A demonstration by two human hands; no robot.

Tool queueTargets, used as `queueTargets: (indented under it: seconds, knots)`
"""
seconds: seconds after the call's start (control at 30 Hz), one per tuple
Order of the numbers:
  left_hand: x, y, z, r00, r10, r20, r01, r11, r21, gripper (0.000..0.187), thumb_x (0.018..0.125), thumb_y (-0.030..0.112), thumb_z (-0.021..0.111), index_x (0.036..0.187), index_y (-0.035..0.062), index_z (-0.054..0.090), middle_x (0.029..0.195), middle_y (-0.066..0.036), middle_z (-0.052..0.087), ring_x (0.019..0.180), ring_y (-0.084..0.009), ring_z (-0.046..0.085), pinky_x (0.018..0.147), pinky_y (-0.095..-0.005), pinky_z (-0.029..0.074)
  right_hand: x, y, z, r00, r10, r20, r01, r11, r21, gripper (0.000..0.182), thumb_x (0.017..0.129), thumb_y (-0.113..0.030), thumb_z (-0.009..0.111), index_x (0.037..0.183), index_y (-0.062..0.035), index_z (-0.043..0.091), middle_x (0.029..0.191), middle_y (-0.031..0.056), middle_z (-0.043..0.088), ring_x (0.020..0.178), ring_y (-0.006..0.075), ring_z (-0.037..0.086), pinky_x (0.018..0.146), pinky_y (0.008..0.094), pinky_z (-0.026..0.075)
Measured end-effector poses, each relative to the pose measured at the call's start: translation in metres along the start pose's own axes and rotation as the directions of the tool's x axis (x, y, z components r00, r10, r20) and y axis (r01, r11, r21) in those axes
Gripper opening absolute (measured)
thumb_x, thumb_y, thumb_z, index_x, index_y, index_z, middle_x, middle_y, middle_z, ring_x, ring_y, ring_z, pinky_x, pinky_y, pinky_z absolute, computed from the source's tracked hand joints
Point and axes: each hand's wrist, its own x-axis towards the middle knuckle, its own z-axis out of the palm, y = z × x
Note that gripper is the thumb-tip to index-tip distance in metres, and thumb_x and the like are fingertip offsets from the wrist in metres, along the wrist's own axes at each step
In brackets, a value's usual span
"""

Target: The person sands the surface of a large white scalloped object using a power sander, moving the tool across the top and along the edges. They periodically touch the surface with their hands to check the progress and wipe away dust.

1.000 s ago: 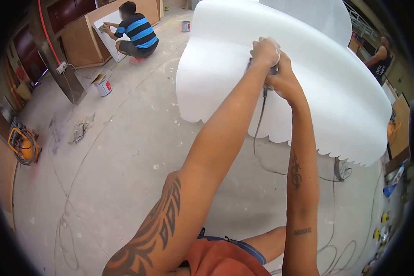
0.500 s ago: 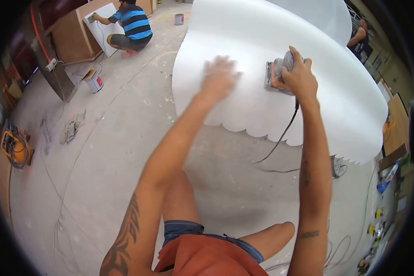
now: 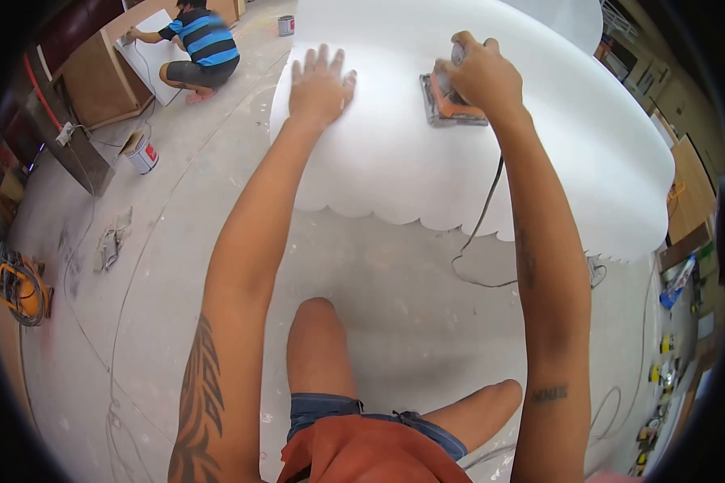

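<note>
A large white curved panel [image 3: 395, 161] with a scalloped lower edge spans the upper middle of the head view. Flat on its left part lies my left hand [image 3: 322, 90], fingers spread, holding nothing. My right hand [image 3: 485, 76] is wrapped round the top of an orange and grey sander [image 3: 453, 105], whose square pad rests on the panel. A dark cord [image 3: 488, 197] hangs from the sander over the panel's edge to the floor. The palm side of my right hand is hidden.
A person in a striped shirt [image 3: 205, 40] crouches at upper left beside a wooden cabinet [image 3: 105, 80]. Paint cans [image 3: 142, 154], an orange machine [image 3: 26, 294] and cords lie about the floor [image 3: 193, 209]. Bottles and tools line the right side.
My left hand has come to rest on the panel, further left and up. The right hand and sander have shifted up and left in view, with the sander turned. The whole view has shifted somewhat.
</note>
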Motion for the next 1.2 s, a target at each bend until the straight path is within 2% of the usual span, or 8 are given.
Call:
queueTargets:
  seconds: [0.13, 0.2, 0.37, 0.6, 0.7, 0.77, 1.07, 1.2]
  knots:
    - [-0.039, -0.021, -0.021, 0.944, 0.330, -0.022, -0.330, 0.932, -0.151, 0.059, 0.109, 0.050, 0.041, 0.159, 0.0184, 0.043, 0.167, -0.009, 0.037, 0.155, -0.0281, 0.031, 0.128, -0.0501, 0.022, -0.021, -0.034, -0.005, 0.996, -0.029, 0.082, 0.029, 1.000, -0.004, 0.049, 0.090, -0.032, 0.071, 0.136, -0.0193, 0.063, 0.126, 0.0199, 0.063, 0.105, 0.0461, 0.069, 0.083, 0.0497, 0.060]
    - [-0.033, -0.029, -0.027, 0.943, 0.333, 0.004, -0.327, 0.927, -0.186, 0.062, 0.108, 0.054, 0.040, 0.158, 0.0187, 0.044, 0.167, -0.008, 0.037, 0.155, -0.0264, 0.031, 0.128, -0.0496, 0.021, -0.013, -0.041, -0.005, 0.995, -0.042, 0.090, 0.044, 0.999, -0.011, 0.050, 0.089, -0.030, 0.071, 0.137, -0.0187, 0.062, 0.126, 0.0207, 0.063, 0.104, 0.0451, 0.069, 0.083, 0.0489, 0.060]
    - [0.007, -0.021, -0.005, 0.991, -0.134, -0.015, 0.131, 0.985, -0.115, 0.060, 0.108, 0.049, 0.039, 0.158, 0.0155, 0.045, 0.167, -0.009, 0.038, 0.156, -0.0301, 0.029, 0.129, -0.0489, 0.020, 0.024, -0.064, 0.009, 0.993, 0.004, 0.121, -0.001, 1.000, -0.022, 0.049, 0.087, -0.024, 0.067, 0.135, -0.0149, 0.062, 0.128, 0.0234, 0.061, 0.105, 0.0442, 0.068, 0.085, 0.0480, 0.059]
    - [0.014, -0.026, 0.006, 0.988, -0.137, -0.072, 0.129, 0.986, -0.109, 0.057, 0.107, 0.039, 0.041, 0.156, 0.0095, 0.046, 0.166, -0.009, 0.039, 0.155, -0.0299, 0.032, 0.127, -0.0489, 0.024, 0.028, -0.096, 0.013, 0.994, -0.054, 0.096, 0.054, 0.999, 0.004, 0.049, 0.088, -0.022, 0.063, 0.136, -0.0137, 0.061, 0.129, 0.0240, 0.060, 0.108, 0.0458, 0.067, 0.088, 0.0469, 0.059]
    - [-0.020, -0.053, 0.003, 0.997, 0.046, -0.056, -0.056, 0.977, -0.204, 0.051, 0.107, 0.032, 0.044, 0.151, 0.0080, 0.051, 0.162, -0.010, 0.045, 0.151, -0.0296, 0.038, 0.125, -0.0477, 0.029, 0.031, -0.114, 0.023, 0.982, -0.025, 0.190, 0.021, 1.000, 0.022, 0.049, 0.088, -0.024, 0.064, 0.135, -0.0139, 0.062, 0.130, 0.0243, 0.059, 0.110, 0.0466, 0.067, 0.091, 0.0474, 0.058]
    - [-0.035, -0.056, 0.002, 0.967, -0.049, -0.249, -0.007, 0.975, -0.222, 0.044, 0.105, 0.025, 0.049, 0.145, 0.0078, 0.059, 0.152, -0.011, 0.055, 0.141, -0.0314, 0.049, 0.118, -0.0458, 0.038, 0.036, -0.124, 0.022, 0.981, 0.008, 0.193, -0.015, 0.999, 0.036, 0.050, 0.087, -0.024, 0.066, 0.136, -0.0123, 0.061, 0.132, 0.0255, 0.058, 0.113, 0.0470, 0.066, 0.092, 0.0475, 0.058]
    - [-0.065, -0.047, -0.005, 0.852, -0.418, -0.317, 0.177, 0.798, -0.576, 0.026, 0.105, 0.023, 0.053, 0.122, 0.0070, 0.063, 0.134, -0.011, 0.062, 0.121, -0.0328, 0.061, 0.099, -0.0425, 0.052, 0.057, -0.191, 0.043, 0.977, -0.157, 0.143, 0.165, 0.985, -0.046, 0.058, 0.088, -0.030, 0.064, 0.140, -0.0064, 0.055, 0.127, 0.0274, 0.065, 0.121, 0.0357, 0.066, 0.093, 0.0482, 0.058]
    - [-0.087, -0.037, 0.001, 0.742, -0.663, -0.096, 0.415, 0.568, -0.711, 0.030, 0.108, 0.030, 0.050, 0.125, 0.0074, 0.062, 0.130, -0.011, 0.063, 0.119, -0.0357, 0.061, 0.099, -0.0447, 0.051, 0.053, -0.211, 0.036, 0.935, -0.206, 0.289, 0.204, 0.978, 0.037, 0.065, 0.086, -0.034, 0.063, 0.145, -0.0098, 0.053, 0.129, 0.0280, 0.064, 0.121, 0.0363, 0.067, 0.094, 0.0473, 0.058]
